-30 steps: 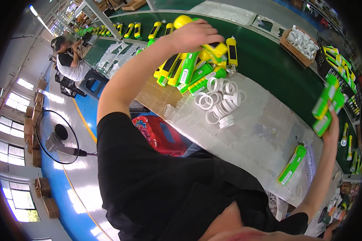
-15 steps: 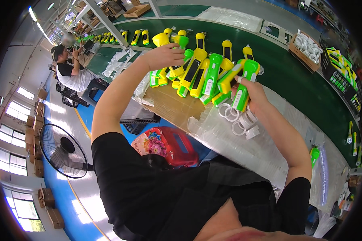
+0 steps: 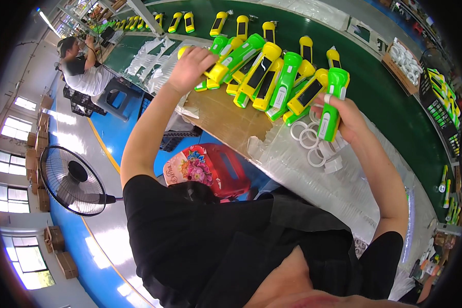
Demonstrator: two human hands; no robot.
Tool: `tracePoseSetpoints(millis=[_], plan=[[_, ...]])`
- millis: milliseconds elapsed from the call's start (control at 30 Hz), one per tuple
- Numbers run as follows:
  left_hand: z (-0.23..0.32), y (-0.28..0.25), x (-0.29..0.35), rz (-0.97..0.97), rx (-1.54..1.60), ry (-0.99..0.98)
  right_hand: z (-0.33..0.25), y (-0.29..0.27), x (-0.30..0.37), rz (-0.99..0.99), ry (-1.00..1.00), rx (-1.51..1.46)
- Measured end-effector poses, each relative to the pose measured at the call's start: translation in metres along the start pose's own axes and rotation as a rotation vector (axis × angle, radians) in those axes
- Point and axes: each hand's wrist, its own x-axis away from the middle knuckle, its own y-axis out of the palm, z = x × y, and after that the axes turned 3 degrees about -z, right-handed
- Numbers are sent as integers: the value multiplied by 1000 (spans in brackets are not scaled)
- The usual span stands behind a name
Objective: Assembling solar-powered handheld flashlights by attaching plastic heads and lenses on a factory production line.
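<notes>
One green flashlight (image 3: 331,115) sat in right hand (image 3: 351,117), fingers clamped round it, long axis near-to-far, just right of flashlight pile (image 3: 260,72); left hand (image 3: 192,71) was at pile's left end, grip unclear.

Left hand (image 3: 194,66) curled palm-down, right hand (image 3: 345,117) clasped, both bare arms (image 3: 151,131) bent forward
</notes>
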Motion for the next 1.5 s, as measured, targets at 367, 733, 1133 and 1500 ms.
tracePoseSetpoints(millis=[367,733,1133,1500], plan=[[111,40,20,-125,364,175,-1,-16,61,18,-371,-53],[136,41,29,-35,318,33,47,-60,165,41,-594,107],[292,-13,-106,297,1333,-189,87,-51,190,-201,-528,64],[385,-21,-128,124,1666,-10,115,-69,234,-190,-369,137]])
